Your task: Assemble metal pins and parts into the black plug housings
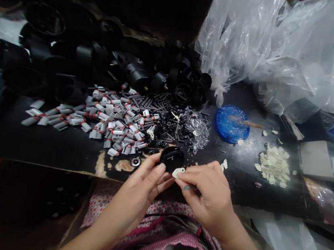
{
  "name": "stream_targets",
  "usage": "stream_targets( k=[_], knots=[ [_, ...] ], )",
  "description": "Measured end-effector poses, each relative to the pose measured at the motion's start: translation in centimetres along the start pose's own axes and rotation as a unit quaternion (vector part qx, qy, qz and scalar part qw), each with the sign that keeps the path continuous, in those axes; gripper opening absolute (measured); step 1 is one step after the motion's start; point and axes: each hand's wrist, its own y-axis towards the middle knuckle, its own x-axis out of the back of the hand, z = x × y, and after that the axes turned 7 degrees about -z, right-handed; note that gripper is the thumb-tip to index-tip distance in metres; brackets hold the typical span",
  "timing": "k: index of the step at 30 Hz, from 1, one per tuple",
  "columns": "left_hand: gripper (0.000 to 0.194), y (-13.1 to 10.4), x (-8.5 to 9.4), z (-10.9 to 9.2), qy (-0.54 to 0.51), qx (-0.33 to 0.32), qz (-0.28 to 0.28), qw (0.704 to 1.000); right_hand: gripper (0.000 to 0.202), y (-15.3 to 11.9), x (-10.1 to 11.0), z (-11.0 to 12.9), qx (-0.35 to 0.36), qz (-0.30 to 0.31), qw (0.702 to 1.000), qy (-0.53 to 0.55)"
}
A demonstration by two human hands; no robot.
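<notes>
My left hand [148, 179] grips a round black plastic cup-shaped part [171, 157], its hollow side turned up. Pinched between the thumb and fingers of my right hand [208, 189] is a small cream-coloured flat plate [178, 172] with holes, close against the near rim of the black part. A small grey piece [188, 187] also shows at my right fingers; whether it is gripped too is unclear. On the table edge left of my hands lies a small ring-shaped metal part [135, 161].
Grey cylinders with red bands [115, 120], black springs [148, 103] and small grey pins [198, 131] lie heaped ahead. Black round housings [137, 72] stand behind. Rightward are a blue grease lid [232, 125] with a stick, cream plates [274, 164], a white box [316, 159] and plastic bags [256, 38].
</notes>
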Motion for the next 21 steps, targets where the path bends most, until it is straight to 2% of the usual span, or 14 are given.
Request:
stream_targets(
  k=[6,13,17,21],
  knots=[
    [0.017,0.1,0.4,0.5,0.049,-0.026,0.033,0.998,0.016,0.4,0.0,-0.1,0.006,-0.017,0.999,-0.031],
    [0.021,-0.3,0.3,0.0,0.1,-0.026,0.051,0.993,0.014,0.6,0.3,-0.1,-0.014,0.028,0.997,-0.072],
    [0.018,-0.2,0.4,0.6,0.088,-0.059,0.041,0.994,0.012,0.2,0.2,0.4,-0.007,0.024,0.997,-0.069],
    [0.015,0.3,0.0,1.2,0.071,-0.07,0.016,0.995,0.011,-0.4,-0.2,0.9,-0.037,0.017,0.996,-0.078]
  ],
)
